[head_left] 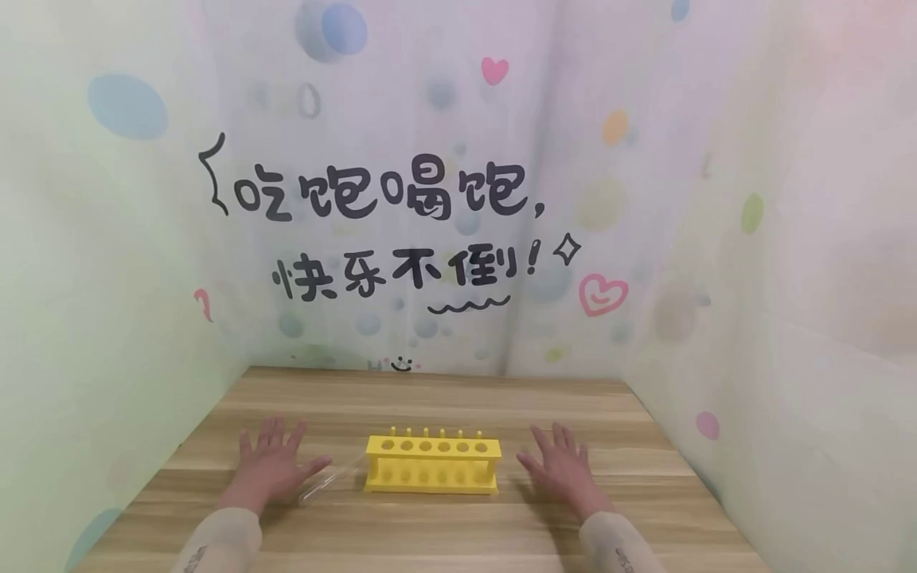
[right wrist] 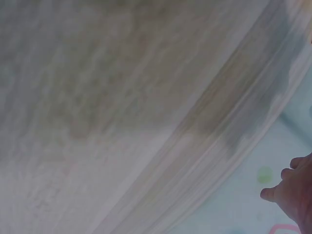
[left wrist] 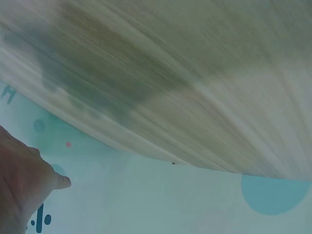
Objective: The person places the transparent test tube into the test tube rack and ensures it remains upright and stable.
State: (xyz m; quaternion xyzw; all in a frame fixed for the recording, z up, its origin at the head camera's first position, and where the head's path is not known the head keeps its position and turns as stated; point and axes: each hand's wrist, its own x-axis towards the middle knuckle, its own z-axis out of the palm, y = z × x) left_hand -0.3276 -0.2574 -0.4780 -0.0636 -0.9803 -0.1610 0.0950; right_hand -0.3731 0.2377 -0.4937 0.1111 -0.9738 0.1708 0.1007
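A yellow test tube rack (head_left: 432, 465) with a row of round holes and several short pegs stands upright mid-table in the head view. To its left lies a clear test tube (head_left: 318, 485), slanting toward the rack; whether it is only one I cannot tell. My left hand (head_left: 272, 465) has its fingers spread, thumb near the tube, and holds nothing. On the other side, right of the rack, my right hand (head_left: 563, 465) is spread out too, with nothing in it. The wrist views show just part of the left hand (left wrist: 24, 180) and of the right hand (right wrist: 296, 187).
Under everything is a wood-grain table (head_left: 430, 535). A pale printed curtain (head_left: 401, 119) with dark writing, dots and hearts rises behind it, and similar walls (head_left: 788, 318) close in both sides.
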